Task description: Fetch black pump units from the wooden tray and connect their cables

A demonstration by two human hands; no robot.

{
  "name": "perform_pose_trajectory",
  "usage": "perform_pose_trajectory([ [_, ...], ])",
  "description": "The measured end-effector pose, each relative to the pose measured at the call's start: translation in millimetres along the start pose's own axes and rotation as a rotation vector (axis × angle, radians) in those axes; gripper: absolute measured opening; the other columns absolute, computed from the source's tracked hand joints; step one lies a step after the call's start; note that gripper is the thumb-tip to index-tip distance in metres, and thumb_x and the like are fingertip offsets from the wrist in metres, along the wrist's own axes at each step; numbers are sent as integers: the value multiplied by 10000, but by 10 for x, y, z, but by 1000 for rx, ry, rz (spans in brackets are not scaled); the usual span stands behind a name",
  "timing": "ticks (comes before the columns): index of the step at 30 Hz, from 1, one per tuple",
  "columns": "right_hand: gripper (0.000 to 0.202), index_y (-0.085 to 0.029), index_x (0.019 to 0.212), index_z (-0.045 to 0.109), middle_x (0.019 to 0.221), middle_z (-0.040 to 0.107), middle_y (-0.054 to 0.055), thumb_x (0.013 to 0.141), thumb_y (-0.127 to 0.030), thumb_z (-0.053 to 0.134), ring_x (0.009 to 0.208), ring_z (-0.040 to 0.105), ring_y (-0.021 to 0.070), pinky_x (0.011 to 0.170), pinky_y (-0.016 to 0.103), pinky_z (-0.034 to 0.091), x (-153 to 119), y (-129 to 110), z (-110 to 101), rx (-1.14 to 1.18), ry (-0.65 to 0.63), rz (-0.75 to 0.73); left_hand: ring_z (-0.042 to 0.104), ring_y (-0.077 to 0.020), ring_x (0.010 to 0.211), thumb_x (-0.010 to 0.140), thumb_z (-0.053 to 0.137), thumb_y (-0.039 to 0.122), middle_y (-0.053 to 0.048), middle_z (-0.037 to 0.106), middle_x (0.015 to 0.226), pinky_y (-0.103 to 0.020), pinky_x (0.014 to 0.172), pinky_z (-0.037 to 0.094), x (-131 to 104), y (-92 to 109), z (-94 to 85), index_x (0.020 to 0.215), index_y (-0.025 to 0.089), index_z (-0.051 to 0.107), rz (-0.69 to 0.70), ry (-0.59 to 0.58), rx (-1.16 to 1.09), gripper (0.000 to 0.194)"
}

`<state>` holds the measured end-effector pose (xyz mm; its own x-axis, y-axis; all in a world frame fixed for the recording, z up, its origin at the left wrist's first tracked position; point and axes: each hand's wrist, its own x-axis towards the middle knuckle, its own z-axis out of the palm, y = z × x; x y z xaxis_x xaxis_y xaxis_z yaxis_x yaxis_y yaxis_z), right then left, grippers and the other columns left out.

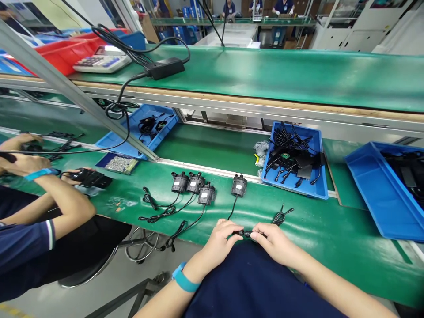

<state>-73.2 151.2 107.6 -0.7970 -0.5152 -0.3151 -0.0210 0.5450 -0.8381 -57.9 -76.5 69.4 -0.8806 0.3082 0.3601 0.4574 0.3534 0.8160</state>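
At the lower centre of the frame, the left hand (221, 240) and the right hand (272, 243) met at the near edge of the green bench (331, 229), fingers pinched shut on a small black connector (244, 232) between them. Its cable (232, 210) ran up to a black pump (239, 185), apparently the same lead. Three more pumps (194, 184) stood just left. A blue tray (309, 187) of cables lay to the upper right. At the left, a co-worker's hand (71, 176) touched a black part (91, 179).

no text can be read; white labels on the black pumps (206, 193) stay illegible
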Motion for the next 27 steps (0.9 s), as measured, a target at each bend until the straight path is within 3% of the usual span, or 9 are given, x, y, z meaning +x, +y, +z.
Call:
perform_pose_trajectory([
  [7,554,-134,740,465,751,541,80,1002,-566,239,687,425,160,692,309,293,34,98,80,-224,-13,93,490,-131,840,937,587,108,-34,587,905,-334,795,341,79,30,30,1124,110,598,219,-79,292,187],
  [15,578,-130,788,511,754,548,85,1043,-545,200,695,479,170,693,308,345,0,192,123,-288,29,-31,507,-147,898,950,532,81,-61,600,961,-324,823,413,87,27,85,1082,89,580,182,-173,141,141],
  [18,525,-128,714,498,665,532,49,1055,-469,290,595,466,129,601,274,344,6,248,155,-257,140,-141,507,-150,894,968,507,98,-57,604,951,-326,831,405,93,-14,118,1069,81,583,193,-190,162,127],
  [22,378,-142,698,537,623,543,-8,1030,-292,435,532,516,93,523,246,394,3,331,180,-326,281,-396,522,-169,865,958,556,202,-49,613,899,-316,828,391,91,-38,195,1013,96,625,199,-197,243,138],
  [24,150,-206,937,621,834,649,-41,1006,-286,514,719,633,63,677,178,505,36,405,168,-333,296,-438,539,-174,838,963,553,280,-43,629,886,-322,819,385,118,-42,235,979,112,641,186,-267,332,190],
  [25,154,-241,1080,594,920,662,-44,977,-354,573,769,648,59,696,160,519,78,452,161,-343,307,-481,532,-182,786,964,548,319,-41,622,823,-340,791,374,144,-54,245,900,114,638,152,-341,409,233],
  [27,195,-270,1108,559,930,667,-53,970,-406,572,779,665,66,688,147,531,200,550,161,-404,372,-571,558,-206,801,969,539,393,-52,637,822,-367,759,350,201,-94,241,815,120,612,0,-574,554,322],
])
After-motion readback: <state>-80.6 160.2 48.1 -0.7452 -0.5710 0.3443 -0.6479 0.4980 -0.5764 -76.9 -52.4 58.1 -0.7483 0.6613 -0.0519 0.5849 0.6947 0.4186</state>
